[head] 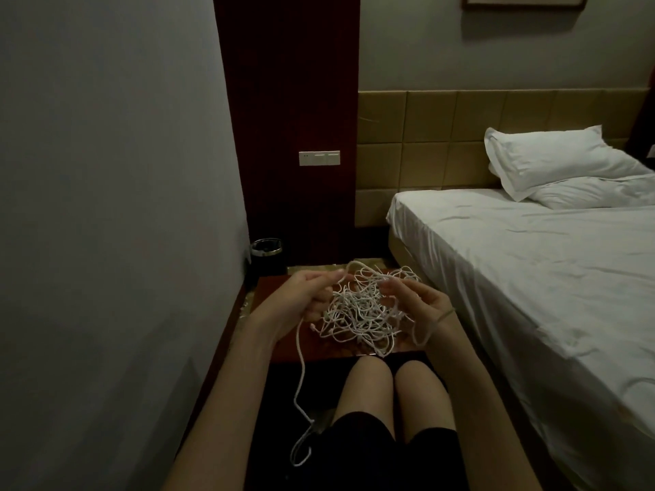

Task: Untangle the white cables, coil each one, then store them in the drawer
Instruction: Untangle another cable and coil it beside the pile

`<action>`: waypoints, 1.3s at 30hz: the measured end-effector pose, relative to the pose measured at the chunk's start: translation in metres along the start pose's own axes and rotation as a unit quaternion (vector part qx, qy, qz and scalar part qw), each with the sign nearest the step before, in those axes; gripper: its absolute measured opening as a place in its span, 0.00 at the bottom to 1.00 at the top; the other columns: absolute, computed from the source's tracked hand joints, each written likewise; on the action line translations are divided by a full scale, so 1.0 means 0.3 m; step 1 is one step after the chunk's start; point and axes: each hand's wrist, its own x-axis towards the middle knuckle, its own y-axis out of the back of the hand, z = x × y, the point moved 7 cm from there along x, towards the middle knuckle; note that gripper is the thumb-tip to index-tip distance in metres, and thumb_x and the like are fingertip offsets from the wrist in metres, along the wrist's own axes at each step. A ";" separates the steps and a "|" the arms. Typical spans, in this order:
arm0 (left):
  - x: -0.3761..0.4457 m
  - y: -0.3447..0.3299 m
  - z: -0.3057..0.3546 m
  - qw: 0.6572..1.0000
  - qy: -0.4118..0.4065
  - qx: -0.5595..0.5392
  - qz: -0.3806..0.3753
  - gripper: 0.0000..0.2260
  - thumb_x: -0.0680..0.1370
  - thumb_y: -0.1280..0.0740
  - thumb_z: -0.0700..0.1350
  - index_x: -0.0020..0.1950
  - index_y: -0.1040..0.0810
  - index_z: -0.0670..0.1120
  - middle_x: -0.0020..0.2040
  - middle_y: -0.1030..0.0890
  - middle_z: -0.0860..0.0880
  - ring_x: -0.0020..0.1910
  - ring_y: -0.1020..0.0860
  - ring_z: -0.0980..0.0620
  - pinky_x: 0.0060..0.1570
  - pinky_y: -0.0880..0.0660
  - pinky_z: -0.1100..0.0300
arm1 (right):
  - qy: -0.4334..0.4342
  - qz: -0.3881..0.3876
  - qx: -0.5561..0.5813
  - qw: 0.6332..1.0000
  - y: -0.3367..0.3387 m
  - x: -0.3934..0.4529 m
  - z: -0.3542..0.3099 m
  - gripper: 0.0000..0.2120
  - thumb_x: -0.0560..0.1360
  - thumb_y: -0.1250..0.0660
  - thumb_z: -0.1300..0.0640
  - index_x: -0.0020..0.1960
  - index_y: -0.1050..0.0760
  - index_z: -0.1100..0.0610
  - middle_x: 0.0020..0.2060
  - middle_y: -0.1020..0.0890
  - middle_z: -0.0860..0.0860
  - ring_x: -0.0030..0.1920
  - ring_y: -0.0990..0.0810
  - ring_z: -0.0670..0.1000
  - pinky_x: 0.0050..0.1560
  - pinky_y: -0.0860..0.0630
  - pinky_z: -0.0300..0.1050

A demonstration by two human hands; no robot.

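Observation:
A tangled heap of white cables (358,313) lies on the dark red top of a low nightstand (283,288) in front of my knees. My left hand (304,292) grips one white cable at the heap's left side. That cable's loose end (301,384) hangs over the front edge down past my lap. My right hand (421,299) pinches strands at the heap's right side, and one strand loops under its wrist. The drawer is not visible.
A grey wall runs close along the left. A small black bin (266,255) stands behind the nightstand by a dark red wall panel with a switch plate (319,158). A bed (531,260) with white sheets and a pillow (553,159) fills the right.

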 end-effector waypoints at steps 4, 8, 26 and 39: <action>0.003 -0.080 0.031 0.997 -0.032 -0.031 -0.056 0.20 0.75 0.35 0.54 0.62 0.23 0.43 0.30 0.32 0.54 0.24 0.40 0.59 0.24 0.46 0.67 | 0.008 -0.011 -0.049 0.999 -0.044 0.006 -0.008 0.09 0.77 0.34 0.57 0.43 0.16 0.52 0.32 0.19 0.48 0.36 0.21 0.47 0.37 0.23 0.48; 0.006 -0.120 0.074 0.993 -0.081 -0.071 -0.053 0.13 0.73 0.34 0.55 0.48 0.18 0.47 0.30 0.34 0.52 0.24 0.40 0.59 0.25 0.46 0.66 | -0.012 -0.031 0.005 0.999 -0.061 -0.003 -0.001 0.07 0.76 0.34 0.62 0.49 0.18 0.61 0.29 0.26 0.52 0.28 0.29 0.47 0.29 0.31 0.35; -0.002 0.160 -0.024 0.942 -0.057 -0.169 0.285 0.11 0.81 0.39 0.47 0.38 0.27 0.48 0.27 0.31 0.54 0.28 0.31 0.56 0.30 0.35 0.62 | -0.072 -0.046 0.112 0.990 -0.005 -0.040 0.051 0.11 0.79 0.42 0.66 0.54 0.23 0.67 0.31 0.18 0.54 0.29 0.20 0.47 0.29 0.25 0.34; -0.014 0.054 0.060 0.973 -0.098 0.009 0.209 0.09 0.79 0.38 0.44 0.55 0.20 0.53 0.55 0.18 0.53 0.56 0.23 0.58 0.53 0.32 0.56 | -0.002 -0.116 0.000 0.993 -0.108 -0.064 0.002 0.13 0.74 0.41 0.49 0.42 0.24 0.58 0.30 0.25 0.48 0.34 0.27 0.45 0.37 0.31 0.37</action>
